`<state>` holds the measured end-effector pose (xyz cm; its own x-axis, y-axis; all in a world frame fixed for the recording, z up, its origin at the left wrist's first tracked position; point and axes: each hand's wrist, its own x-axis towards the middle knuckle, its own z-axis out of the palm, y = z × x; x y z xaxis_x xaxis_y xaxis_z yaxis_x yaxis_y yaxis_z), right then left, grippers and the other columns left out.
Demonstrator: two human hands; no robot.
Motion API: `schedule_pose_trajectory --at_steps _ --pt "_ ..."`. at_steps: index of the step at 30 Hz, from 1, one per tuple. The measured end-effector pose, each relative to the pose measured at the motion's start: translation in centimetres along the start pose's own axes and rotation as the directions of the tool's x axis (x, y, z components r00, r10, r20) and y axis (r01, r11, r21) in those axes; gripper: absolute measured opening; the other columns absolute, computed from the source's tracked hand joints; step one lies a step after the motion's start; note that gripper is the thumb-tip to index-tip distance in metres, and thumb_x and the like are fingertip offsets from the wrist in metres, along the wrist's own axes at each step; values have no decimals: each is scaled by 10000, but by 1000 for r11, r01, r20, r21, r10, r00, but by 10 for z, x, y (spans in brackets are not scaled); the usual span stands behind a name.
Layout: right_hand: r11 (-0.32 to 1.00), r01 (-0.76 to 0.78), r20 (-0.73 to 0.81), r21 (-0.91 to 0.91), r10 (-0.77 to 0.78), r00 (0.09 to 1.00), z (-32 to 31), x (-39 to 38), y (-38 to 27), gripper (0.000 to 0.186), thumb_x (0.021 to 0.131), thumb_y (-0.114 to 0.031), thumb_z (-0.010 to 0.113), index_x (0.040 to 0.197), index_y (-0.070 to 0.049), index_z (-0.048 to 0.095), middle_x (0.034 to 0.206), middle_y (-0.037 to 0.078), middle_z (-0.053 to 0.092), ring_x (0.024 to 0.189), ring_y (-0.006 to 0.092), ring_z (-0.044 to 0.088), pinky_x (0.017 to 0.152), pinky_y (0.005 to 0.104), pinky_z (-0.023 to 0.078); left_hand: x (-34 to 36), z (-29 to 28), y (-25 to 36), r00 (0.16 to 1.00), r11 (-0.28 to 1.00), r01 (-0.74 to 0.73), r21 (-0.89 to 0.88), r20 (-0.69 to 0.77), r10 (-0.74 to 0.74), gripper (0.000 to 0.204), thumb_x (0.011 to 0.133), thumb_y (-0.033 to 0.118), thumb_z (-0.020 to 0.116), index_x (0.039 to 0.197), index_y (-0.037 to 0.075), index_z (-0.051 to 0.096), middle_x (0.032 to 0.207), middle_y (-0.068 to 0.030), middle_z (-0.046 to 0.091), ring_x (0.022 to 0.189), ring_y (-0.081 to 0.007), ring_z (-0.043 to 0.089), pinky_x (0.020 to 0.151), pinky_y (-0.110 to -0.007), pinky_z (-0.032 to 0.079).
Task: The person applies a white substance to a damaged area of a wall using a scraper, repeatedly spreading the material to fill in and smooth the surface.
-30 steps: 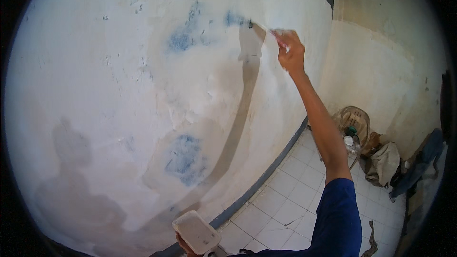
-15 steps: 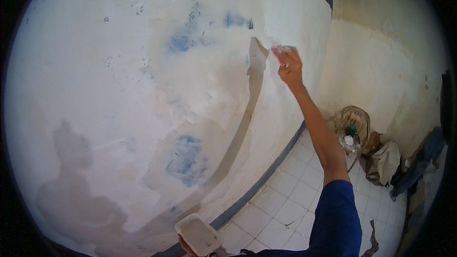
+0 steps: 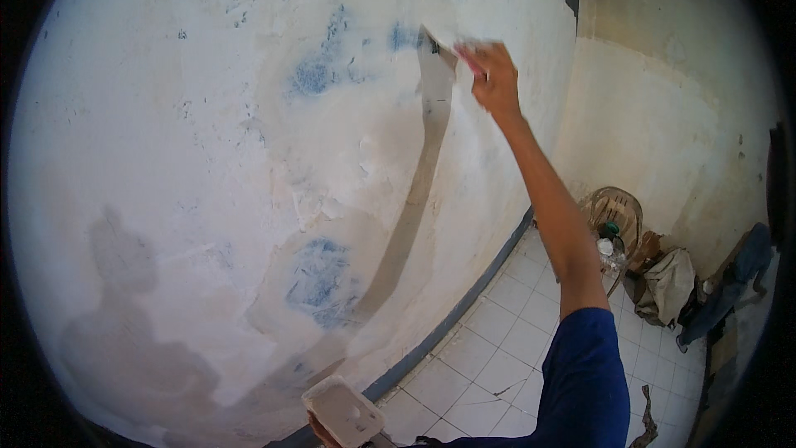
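My right hand (image 3: 496,83) is raised to the whitish plastered wall (image 3: 199,149), its fingers closed round the pink handle of a putty knife (image 3: 469,57). The thin edge of the blade meets the wall beside a blue stained patch (image 3: 404,36). Low in the picture, my left hand (image 3: 320,433) grips the side of a pale, shallow rectangular tub (image 3: 347,411). Most of that hand is hidden behind the tub. A larger worn blue patch (image 3: 322,280) shows lower on the wall. The shadow of my arm runs up the plaster to the blade.
A dark skirting strip (image 3: 431,343) borders the white tiled floor (image 3: 489,357). In the far corner stands a chair (image 3: 618,211) with plastic-wrapped things on it. Next to it lie a pale sack (image 3: 667,282) and blue cloth (image 3: 734,278). A dark strip of scrap (image 3: 645,419) lies at lower right.
My right hand and the putty knife have moved up and a little left along the wall. The tub in my left hand has shifted very slightly.
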<state>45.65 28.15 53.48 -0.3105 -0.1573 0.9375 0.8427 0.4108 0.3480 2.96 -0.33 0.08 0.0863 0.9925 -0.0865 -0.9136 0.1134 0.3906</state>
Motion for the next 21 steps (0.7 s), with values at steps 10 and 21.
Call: schedule_pose_trajectory --at_steps 10,21 --pt "756 -652 -131 -67 641 757 -6 -73 -43 257 779 22 583 1009 -7 693 986 195 673 915 397 632 814 447 505 3 -4 14 1000 999 4 36 16 -5 843 848 722 467 1488 176 399 1427 -112 508 1246 -386 531 977 -620 465" --pt "879 -462 -140 115 475 869 -3 -99 -142 203 810 -15 613 996 11 689 874 204 668 827 404 625 736 436 514 1 -21 30 1000 999 0 42 16 -1 833 853 720 456 1484 179 403 1422 -117 510 1240 -393 534 974 -620 466"
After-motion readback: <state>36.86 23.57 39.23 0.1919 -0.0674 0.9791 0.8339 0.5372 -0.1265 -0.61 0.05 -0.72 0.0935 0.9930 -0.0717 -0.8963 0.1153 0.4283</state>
